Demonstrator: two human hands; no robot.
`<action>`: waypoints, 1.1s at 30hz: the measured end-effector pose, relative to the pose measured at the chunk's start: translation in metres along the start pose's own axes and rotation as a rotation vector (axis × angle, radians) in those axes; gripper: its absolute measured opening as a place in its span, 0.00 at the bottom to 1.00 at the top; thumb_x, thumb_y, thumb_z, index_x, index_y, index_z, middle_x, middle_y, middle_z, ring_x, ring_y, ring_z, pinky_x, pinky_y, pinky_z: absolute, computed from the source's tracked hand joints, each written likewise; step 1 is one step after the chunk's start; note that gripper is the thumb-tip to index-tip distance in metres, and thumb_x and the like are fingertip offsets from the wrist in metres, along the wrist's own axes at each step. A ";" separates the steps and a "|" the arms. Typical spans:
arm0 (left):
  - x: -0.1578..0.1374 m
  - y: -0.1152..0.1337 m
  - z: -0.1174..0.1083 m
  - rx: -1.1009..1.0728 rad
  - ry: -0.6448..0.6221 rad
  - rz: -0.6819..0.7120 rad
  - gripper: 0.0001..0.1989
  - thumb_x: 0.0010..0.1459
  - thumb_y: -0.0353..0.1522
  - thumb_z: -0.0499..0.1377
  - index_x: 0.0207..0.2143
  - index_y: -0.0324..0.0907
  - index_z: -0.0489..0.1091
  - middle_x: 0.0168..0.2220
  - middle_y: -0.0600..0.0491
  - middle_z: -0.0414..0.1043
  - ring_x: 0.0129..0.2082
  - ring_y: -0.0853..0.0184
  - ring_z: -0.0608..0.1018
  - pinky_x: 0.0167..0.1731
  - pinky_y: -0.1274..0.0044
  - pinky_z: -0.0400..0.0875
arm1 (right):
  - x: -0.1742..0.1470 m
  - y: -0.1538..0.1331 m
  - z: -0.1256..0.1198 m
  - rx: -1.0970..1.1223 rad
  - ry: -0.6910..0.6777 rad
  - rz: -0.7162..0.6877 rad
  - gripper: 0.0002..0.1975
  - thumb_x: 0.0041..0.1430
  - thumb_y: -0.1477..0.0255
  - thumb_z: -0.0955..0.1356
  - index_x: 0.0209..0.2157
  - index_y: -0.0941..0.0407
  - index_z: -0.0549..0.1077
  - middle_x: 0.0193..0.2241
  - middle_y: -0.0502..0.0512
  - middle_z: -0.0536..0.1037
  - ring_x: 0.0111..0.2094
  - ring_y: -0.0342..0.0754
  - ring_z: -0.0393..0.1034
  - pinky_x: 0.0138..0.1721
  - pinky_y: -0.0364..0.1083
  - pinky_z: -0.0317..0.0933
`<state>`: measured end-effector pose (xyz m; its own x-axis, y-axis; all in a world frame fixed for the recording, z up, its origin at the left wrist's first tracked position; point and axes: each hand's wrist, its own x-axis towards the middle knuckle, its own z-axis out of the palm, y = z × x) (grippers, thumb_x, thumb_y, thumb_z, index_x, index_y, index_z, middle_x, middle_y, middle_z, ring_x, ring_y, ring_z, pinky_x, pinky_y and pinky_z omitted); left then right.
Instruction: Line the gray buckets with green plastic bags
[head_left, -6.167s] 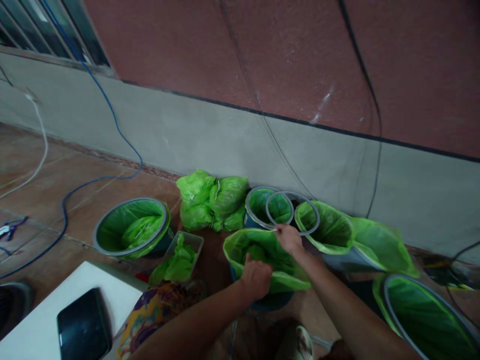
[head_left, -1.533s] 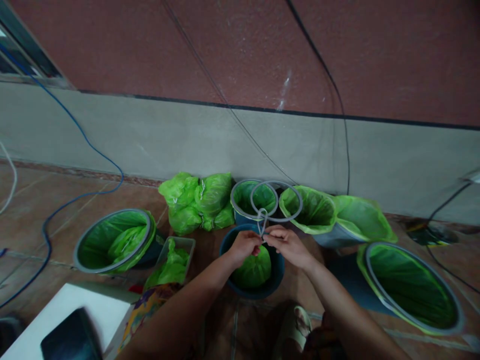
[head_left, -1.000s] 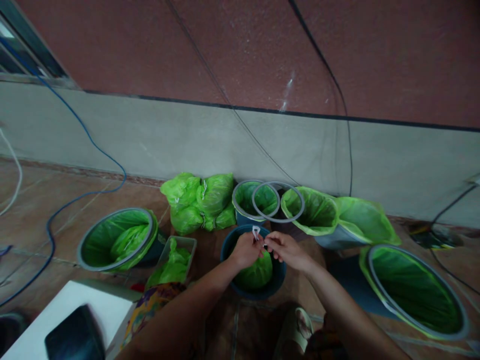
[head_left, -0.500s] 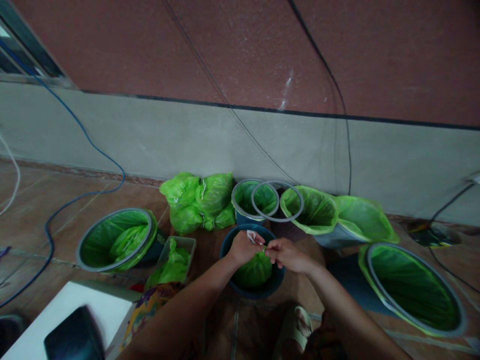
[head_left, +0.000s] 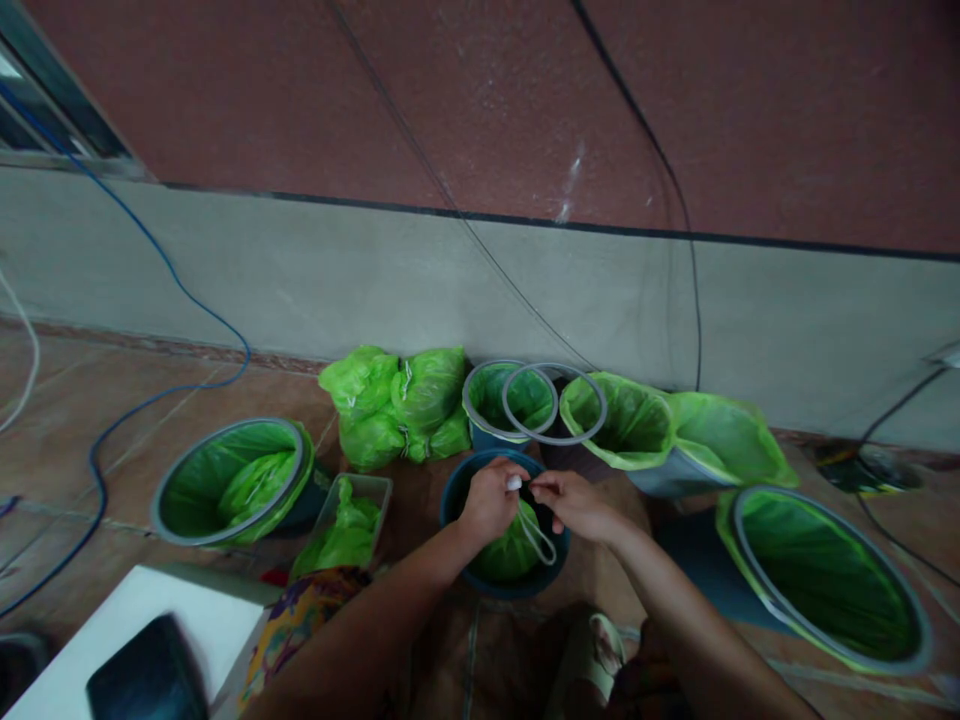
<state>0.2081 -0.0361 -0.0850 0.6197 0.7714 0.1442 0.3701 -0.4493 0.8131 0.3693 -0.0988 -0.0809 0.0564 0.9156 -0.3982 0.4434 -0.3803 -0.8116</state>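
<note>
Head camera looked down on both forearms reaching forward over a dark blue bucket (head_left: 454, 487) on the floor. Left hand (head_left: 487, 500) and right hand (head_left: 574, 503) met above its rim, fingers narrowed to pinches on a white drawstring (head_left: 538, 527), whose loop drooped below the right hand. Inside the bucket sat a gathered green bag (head_left: 504, 553). Behind the bucket a small lined bin (head_left: 510, 400) had a loose grey ring (head_left: 555, 404) overlapping it. Left of the bucket lay tied green bags (head_left: 397, 402), a clear tub (head_left: 346, 520) holding folded green bags, and a big lined bin (head_left: 229, 480). Right of the bucket stood two more lined bins (head_left: 637, 425) (head_left: 825, 575).
</note>
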 end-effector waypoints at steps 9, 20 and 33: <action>-0.002 0.016 0.000 -0.238 0.017 0.169 0.19 0.50 0.20 0.52 0.41 0.42 0.73 0.36 0.52 0.70 0.36 0.70 0.73 0.38 0.77 0.69 | -0.007 -0.022 0.000 0.210 0.008 -0.084 0.11 0.55 0.65 0.64 0.31 0.57 0.72 0.19 0.46 0.68 0.15 0.36 0.58 0.17 0.38 0.50; 0.008 0.011 -0.001 -0.883 0.082 -0.325 0.21 0.45 0.31 0.63 0.44 0.39 0.68 0.25 0.59 0.67 0.17 0.76 0.68 0.18 0.82 0.63 | -0.010 -0.031 -0.004 0.527 -0.021 -0.021 0.17 0.46 0.58 0.72 0.25 0.59 0.73 0.17 0.46 0.66 0.16 0.35 0.52 0.17 0.39 0.44; 0.012 0.014 -0.006 -0.929 0.247 -0.516 0.07 0.40 0.29 0.64 0.23 0.38 0.70 0.18 0.58 0.68 0.17 0.73 0.70 0.19 0.80 0.65 | -0.011 -0.038 -0.002 -0.314 0.332 -0.224 0.12 0.55 0.70 0.61 0.28 0.56 0.74 0.23 0.52 0.74 0.24 0.45 0.65 0.28 0.44 0.55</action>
<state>0.2166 -0.0308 -0.0686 0.3454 0.8853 -0.3115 -0.1858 0.3898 0.9019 0.3537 -0.0948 -0.0451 0.1874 0.9818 -0.0304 0.7221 -0.1587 -0.6733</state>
